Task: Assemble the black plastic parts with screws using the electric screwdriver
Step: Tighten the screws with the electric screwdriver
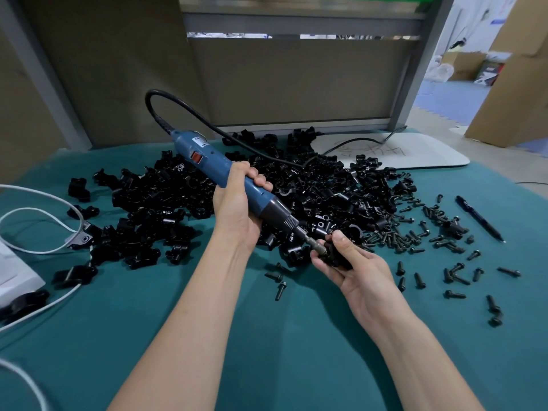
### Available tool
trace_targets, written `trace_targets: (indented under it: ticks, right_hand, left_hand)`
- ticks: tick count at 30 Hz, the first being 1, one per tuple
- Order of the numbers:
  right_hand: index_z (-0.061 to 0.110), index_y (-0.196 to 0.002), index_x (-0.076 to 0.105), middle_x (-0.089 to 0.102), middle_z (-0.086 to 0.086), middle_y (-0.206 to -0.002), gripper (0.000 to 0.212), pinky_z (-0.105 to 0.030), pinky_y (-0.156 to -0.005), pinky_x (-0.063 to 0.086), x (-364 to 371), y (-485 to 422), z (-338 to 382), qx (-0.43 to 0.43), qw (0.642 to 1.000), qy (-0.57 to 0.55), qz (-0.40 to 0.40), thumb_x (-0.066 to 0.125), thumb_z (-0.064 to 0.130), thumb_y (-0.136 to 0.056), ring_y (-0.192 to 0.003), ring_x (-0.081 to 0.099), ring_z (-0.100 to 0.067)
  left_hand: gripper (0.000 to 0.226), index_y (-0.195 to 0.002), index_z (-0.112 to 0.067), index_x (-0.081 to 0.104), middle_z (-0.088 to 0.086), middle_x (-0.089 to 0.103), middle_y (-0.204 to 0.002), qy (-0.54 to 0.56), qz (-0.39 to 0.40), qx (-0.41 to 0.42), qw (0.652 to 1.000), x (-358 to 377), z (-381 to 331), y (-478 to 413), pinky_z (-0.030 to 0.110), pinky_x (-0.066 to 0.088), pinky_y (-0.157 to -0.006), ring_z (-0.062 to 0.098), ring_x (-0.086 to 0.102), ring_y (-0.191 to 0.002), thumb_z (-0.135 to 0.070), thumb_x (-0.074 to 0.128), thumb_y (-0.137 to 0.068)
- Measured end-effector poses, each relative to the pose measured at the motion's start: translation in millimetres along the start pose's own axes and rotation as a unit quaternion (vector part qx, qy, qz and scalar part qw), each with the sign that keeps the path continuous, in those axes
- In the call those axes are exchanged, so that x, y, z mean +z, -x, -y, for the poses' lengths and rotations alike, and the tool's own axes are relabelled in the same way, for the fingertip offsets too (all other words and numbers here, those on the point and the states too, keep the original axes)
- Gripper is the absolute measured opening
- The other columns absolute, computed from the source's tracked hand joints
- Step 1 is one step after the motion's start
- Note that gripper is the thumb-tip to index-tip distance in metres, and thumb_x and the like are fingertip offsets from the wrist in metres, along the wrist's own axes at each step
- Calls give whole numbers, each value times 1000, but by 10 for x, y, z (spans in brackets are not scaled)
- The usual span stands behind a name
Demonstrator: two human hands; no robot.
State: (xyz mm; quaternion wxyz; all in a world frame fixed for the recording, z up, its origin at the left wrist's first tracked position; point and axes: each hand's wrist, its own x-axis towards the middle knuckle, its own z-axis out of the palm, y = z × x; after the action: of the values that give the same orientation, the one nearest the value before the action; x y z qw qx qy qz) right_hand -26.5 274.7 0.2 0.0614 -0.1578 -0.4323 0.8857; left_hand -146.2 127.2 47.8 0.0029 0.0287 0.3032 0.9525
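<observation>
Clenching left hand (237, 206) round blue screwdriver (207, 161), mid-body, over pile (326, 185) of black parts. Holding it tilted, bit end down to the right, cord (161, 96) end up at the back left. Grasping one black part (338, 259) in right hand (358, 277), thumb on top, fingers curled under, just above green cloth (267, 351) at front edge of pile. Touching bit (315, 247) to that part; cannot tell whether a screw sits under the tip. Loose screws (391, 237) heaped just right of pile, more scattered over cloth further right and a few just left of right hand. Pen (479, 218) lying beyond screws at far right, apart from them. White board (415, 152) behind pile at back right, with cord running over it. White cable (44, 215) looping at left among stray parts. White box (14, 271) at left edge, partly cut off. Grey panel (296, 84) upright behind table. Cardboard (510, 84) standing at far right.
</observation>
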Motion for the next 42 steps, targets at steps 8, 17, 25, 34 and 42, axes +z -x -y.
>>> trace_targets:
  ticks: [8,17,25,34,42]
  right_hand:
    - [-8,-105,71,78,-17,-100,42,-26,-69,63,-6,-2,-3,-1,1000,-5,1,76,23,-78,-91,77,-28]
    - [-8,-104,72,78,-18,-100,41,-26,-68,62,4,7,11,-1,1000,-9,0,76,24,-78,-90,77,-27]
    - [-7,-103,72,78,-18,-100,40,-26,-68,62,3,10,2,-2,1000,-9,-4,77,24,-78,-90,77,-28]
    - [-2,-95,76,78,-15,-97,34,-26,-72,62,10,12,-27,-33,999,31,-16,77,27,-77,-92,77,-28]
    - [4,-79,80,78,-12,-92,22,-27,-74,63,31,15,-28,-44,997,57,-16,77,26,-75,-89,77,-26]
  left_hand:
    - [14,-90,-13,50,-3,53,-64,6,1,-2,1000,-12,14,-5,24,49,-54,8,50,-52,-4,60,-91]
    - [17,-83,-15,47,-4,52,-63,6,3,-6,1000,-18,27,4,24,49,-55,8,50,-52,-4,59,-89]
    - [18,-84,-15,46,-4,52,-63,9,-4,-10,1000,-16,32,7,24,49,-55,8,50,-52,-4,59,-89]
    - [20,-78,-14,47,-3,51,-62,10,-30,-9,999,-8,43,15,23,48,-52,8,49,-49,-1,58,-89]
    - [19,-80,-14,48,-1,52,-62,-20,-50,-5,999,6,27,26,24,48,-52,10,50,-51,0,58,-88]
